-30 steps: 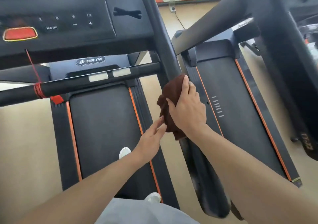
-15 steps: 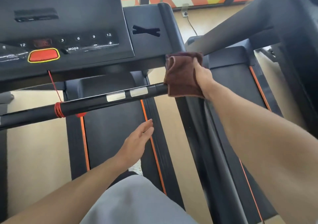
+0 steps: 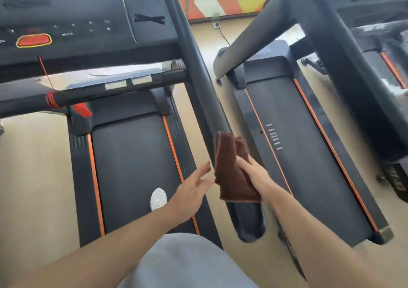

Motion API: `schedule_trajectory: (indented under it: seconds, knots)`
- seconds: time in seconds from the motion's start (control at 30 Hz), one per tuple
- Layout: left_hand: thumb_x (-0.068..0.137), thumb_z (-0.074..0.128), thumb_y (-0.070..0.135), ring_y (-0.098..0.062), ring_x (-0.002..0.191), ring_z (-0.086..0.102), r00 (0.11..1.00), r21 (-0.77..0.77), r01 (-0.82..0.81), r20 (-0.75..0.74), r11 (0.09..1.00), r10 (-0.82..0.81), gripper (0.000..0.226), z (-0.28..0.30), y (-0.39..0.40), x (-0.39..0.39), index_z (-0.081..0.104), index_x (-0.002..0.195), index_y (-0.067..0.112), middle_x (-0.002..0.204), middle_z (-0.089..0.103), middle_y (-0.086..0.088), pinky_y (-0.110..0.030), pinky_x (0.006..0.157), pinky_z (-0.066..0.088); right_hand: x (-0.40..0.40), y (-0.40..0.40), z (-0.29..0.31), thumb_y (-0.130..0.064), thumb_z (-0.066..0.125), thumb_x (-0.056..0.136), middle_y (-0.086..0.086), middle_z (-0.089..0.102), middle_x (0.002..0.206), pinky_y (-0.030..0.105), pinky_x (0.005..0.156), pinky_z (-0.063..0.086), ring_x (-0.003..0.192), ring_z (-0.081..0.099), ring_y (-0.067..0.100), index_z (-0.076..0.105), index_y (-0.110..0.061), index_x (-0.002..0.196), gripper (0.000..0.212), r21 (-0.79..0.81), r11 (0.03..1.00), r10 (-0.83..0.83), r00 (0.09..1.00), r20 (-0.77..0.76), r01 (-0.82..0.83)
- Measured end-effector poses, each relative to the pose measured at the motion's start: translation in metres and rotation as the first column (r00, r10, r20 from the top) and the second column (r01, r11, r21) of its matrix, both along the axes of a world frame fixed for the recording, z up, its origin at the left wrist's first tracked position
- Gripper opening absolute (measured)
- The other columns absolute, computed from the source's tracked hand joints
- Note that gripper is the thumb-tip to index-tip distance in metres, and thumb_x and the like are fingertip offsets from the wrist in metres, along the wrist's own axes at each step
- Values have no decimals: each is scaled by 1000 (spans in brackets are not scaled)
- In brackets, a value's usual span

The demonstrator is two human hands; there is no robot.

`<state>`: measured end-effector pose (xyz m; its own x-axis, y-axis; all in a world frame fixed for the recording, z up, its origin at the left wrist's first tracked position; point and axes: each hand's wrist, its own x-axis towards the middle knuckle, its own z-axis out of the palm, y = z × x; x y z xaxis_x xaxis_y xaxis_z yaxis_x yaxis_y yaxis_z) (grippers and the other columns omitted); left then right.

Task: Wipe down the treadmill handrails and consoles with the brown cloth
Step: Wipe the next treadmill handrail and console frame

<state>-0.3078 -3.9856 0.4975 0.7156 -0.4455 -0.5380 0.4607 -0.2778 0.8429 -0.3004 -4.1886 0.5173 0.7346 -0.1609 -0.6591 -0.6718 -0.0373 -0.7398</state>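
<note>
The brown cloth point(image 3: 233, 168) is wrapped round the lower part of the black right handrail point(image 3: 198, 73) of the treadmill I stand on. My right hand point(image 3: 256, 177) grips the cloth from the right side, fingers curled over it. Just left of the cloth, my left hand point(image 3: 192, 188) hovers with straight fingers and holds nothing. The black console point(image 3: 66, 18) with a red button point(image 3: 34, 40) is at the upper left. A black cross bar point(image 3: 92, 91) with a red cord wound on it runs below the console.
The treadmill belt point(image 3: 132, 166) with orange stripes lies below, with my white shoe point(image 3: 158, 198) on it. A second treadmill point(image 3: 309, 144) stands to the right, its handrail point(image 3: 254, 38) slanting up. A third machine point(image 3: 375, 66) is at the far right. A wall socket and cable point(image 3: 217, 25) are at the back.
My right hand has slid the cloth from the top of the right handrail, near the console, down to its lower part. My left hand stays open beside it.
</note>
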Motion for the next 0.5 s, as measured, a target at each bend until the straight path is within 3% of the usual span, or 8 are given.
schedule_trajectory:
  seconds: [0.07,0.13,0.23,0.33,0.5]
  knots:
    - [102,52,41,-6,126,59,998,-12,-37,-48,999,37,27,-5,-20,-35,57,129,43,138,63,12,-33,110,46,-37,-6,0,-25,73,94,-24,76,85,13,70,54,79,72,-3,61,-44,111,28,-50,989,146,984,102,-142]
    - [103,55,36,-15,117,64,989,16,-96,-112,995,98,12,-11,-33,-64,58,108,46,130,67,1,-41,101,55,-64,-11,-1,-25,79,90,-30,74,91,13,72,55,86,71,-7,54,-54,112,44,-59,986,164,976,140,-157]
    - [100,57,39,-17,103,69,984,113,-142,-96,983,153,14,-28,-43,-99,60,99,53,115,72,5,-47,98,56,-100,-12,-11,-38,85,82,-24,71,112,25,94,56,102,68,-4,50,-56,125,57,-177,979,127,983,132,-103]
    - [96,60,39,-14,88,67,985,155,-75,-142,985,97,11,-39,-46,-124,66,101,48,97,75,10,-47,95,56,-136,-8,-19,-30,85,83,-16,62,131,8,94,45,113,58,-12,40,-58,131,71,-257,965,114,969,220,-55]
    - [101,58,25,-24,79,61,955,179,-34,-284,983,85,22,-40,-56,-149,66,112,8,94,71,-17,-39,77,57,-178,5,-39,-19,83,81,-15,35,159,39,116,40,144,37,7,19,-47,156,102,-469,883,173,943,284,-21]
